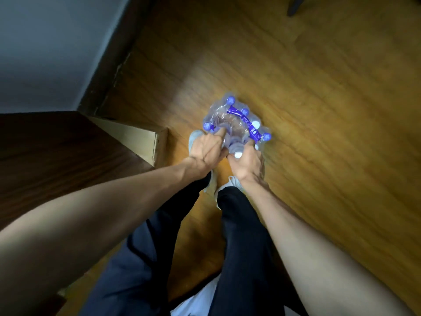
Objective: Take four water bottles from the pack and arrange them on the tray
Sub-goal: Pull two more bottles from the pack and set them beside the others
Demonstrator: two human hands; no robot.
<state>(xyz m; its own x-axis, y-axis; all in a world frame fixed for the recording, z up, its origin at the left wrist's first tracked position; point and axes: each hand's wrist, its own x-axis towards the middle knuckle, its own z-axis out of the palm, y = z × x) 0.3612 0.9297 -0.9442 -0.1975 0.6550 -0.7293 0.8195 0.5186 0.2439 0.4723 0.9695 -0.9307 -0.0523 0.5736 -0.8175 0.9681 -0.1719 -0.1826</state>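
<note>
Step in hand, by the look of it: opening the pack, first bottle not yet out. Clear shrink-wrapped plastic pack of water bottles with blue caps and a purple carry strap [237, 124] standing on the glossy brown wooden floor [319, 99], just ahead of pale shoes [196, 135] and dark trouser legs.

Left hand [205, 153] at near-left edge of pack, index finger pushed into the wrap beside a blue cap [207, 126]; other fingers curled, grip on the film itself unclear. Right hand [247, 164] at near-right edge, grip closed around the wrap or a bottle neck near a pale cap [238, 154]; blur hides which. Both hands touching the pack, close together.

No tray in view. Dark brown wooden bench [57, 156] at left, open cardboard box [145, 142] beside it, well apart from the pack.

Next move, as a guess: tear or stretch the film wider between the two hands, then pull one bottle up by the neck. Needs firm opposing pull; film slippery, pack may slide on the floor.
</note>
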